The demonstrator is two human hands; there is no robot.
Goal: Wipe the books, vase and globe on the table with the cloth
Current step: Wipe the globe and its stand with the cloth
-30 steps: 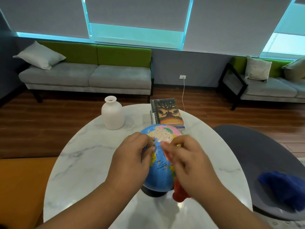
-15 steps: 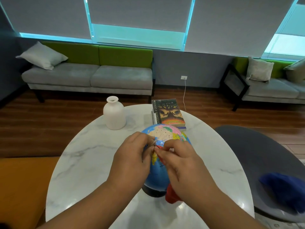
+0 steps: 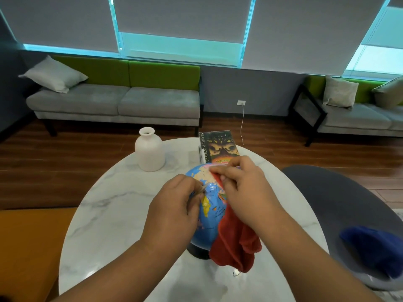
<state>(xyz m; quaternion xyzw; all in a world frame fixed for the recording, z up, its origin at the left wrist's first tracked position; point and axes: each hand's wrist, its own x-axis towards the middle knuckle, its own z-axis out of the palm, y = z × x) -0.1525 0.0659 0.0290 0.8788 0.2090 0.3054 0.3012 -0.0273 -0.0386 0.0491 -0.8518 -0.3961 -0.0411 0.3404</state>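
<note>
A small blue globe (image 3: 210,211) on a black base stands near the middle of the round white marble table (image 3: 113,210). My left hand (image 3: 174,205) grips the globe's clear arc on its left side. My right hand (image 3: 244,188) holds a red cloth (image 3: 236,243) against the top right of the globe; the cloth hangs down over the globe's right side. A white vase (image 3: 149,150) stands upright at the table's far left. A stack of books (image 3: 218,147) lies at the far edge, partly hidden behind my right hand.
A grey chair (image 3: 340,205) with a blue cloth (image 3: 375,247) on its seat stands right of the table. An orange surface (image 3: 28,247) lies to the left. Grey and green sofas line the far wall across a wooden floor.
My right hand has slid up from the globe's middle to its top right with the cloth, and more of the red cloth now hangs in view. My left hand keeps its grip.
</note>
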